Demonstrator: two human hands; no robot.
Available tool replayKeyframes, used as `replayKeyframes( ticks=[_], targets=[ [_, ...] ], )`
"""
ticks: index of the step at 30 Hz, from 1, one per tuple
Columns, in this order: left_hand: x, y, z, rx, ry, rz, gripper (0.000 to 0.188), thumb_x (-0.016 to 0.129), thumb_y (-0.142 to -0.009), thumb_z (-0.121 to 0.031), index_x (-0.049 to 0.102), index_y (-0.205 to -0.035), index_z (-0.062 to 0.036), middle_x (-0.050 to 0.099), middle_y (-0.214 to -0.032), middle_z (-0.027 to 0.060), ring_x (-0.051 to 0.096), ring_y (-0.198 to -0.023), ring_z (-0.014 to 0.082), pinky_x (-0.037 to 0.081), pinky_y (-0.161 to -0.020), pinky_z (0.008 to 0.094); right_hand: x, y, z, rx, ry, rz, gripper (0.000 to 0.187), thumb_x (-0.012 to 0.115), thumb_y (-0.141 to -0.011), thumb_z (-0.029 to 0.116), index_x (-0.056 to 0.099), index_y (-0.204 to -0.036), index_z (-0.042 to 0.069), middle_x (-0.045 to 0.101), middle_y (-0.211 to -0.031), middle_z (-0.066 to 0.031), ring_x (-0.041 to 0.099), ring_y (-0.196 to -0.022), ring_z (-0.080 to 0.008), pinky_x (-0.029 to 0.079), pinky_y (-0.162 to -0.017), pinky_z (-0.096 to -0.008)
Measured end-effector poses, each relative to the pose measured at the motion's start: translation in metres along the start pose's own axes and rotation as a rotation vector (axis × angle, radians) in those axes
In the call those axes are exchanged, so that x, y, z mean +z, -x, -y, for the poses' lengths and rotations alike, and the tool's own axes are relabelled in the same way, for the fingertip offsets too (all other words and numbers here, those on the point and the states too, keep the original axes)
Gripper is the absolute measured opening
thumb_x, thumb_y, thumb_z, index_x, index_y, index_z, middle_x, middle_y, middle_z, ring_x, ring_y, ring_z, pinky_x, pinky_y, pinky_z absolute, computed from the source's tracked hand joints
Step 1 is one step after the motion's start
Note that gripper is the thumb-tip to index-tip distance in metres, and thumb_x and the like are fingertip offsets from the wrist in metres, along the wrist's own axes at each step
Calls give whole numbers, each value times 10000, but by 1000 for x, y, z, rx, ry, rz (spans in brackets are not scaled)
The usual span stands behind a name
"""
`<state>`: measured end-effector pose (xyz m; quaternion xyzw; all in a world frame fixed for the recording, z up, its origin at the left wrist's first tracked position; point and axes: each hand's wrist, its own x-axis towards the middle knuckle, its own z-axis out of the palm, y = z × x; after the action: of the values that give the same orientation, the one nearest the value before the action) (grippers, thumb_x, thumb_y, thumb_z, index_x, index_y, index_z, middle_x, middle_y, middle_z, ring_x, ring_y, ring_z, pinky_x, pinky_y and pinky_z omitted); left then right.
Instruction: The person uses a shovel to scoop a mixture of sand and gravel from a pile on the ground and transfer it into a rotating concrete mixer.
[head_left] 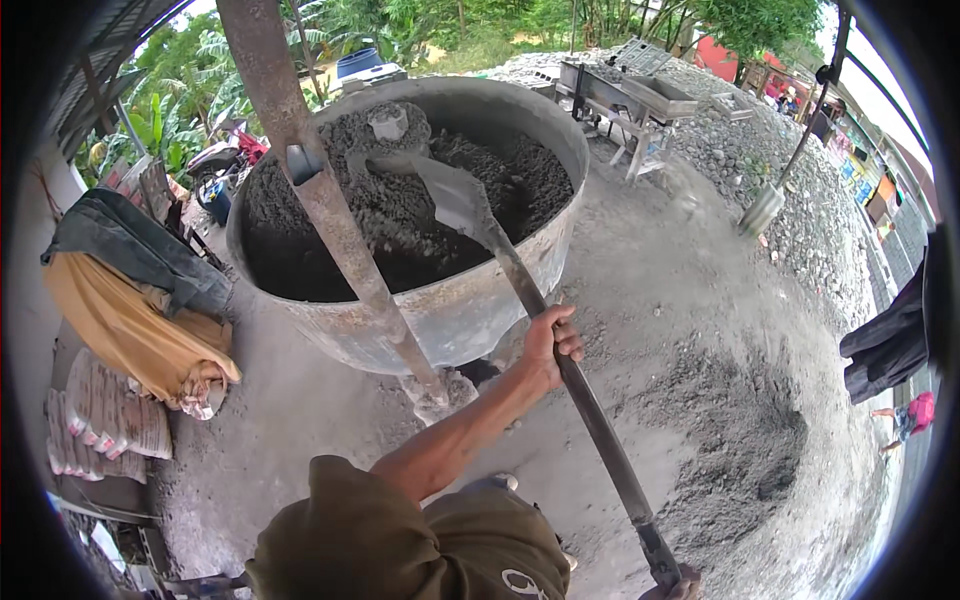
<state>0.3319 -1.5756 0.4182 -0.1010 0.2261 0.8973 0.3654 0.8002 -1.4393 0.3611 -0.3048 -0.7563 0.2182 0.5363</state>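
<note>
A long-handled shovel [597, 415] slants up and away from me over the rim of a big round mixing tub [440, 310]. Its metal blade [452, 197] is inside the tub, above dark grey, crumbly mix [330, 235]. My left hand [553, 345] is closed round the middle of the shaft, just outside the rim. Low in the view, my right hand [684, 586] grips the handle end, partly cut off by the edge. A mortar-caked hub [388, 122] stands up within the tub, behind the blade.
A rusty post [340, 225] rises in front of the tub. Cloth-covered goods [140, 320] and stacked sacks [110, 420] stand left. A dark sand heap [745, 445] lies right, with a gravel pile [790, 180] and metal machine [640, 100] beyond. Another person [908, 415] is far right.
</note>
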Motion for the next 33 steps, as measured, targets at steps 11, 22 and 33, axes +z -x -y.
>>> replayKeyframes(
  ticks=[11,22,33],
  targets=[
    [87,-93,306,-227,-757,-5,252,712,-812,-161,489,-850,-50,463,-588,28,477,-434,147,423,-413,333,-19,123,-56,1406,-730,-746,565,546,-904,575,333,-577,166,272,-469,10,327,-370,-156,341,-401,-325],
    [-153,-59,732,-1035,-1494,49,200,697,-823,-125,509,-816,-57,501,-672,67,526,-540,212,532,-518,434,-102,253,-48,1388,-396,-1373,331,718,-864,214,454,-727,66,445,-509,-46,472,-371,-168,443,-338,-331],
    [-484,15,911,-1542,-1942,-4,85,636,-802,-127,598,-796,-51,514,-596,80,519,-507,218,519,-497,394,-122,309,-154,2066,36,-1589,304,649,-938,185,524,-690,61,547,-538,-75,473,-400,-154,385,-383,-285]
  ],
)
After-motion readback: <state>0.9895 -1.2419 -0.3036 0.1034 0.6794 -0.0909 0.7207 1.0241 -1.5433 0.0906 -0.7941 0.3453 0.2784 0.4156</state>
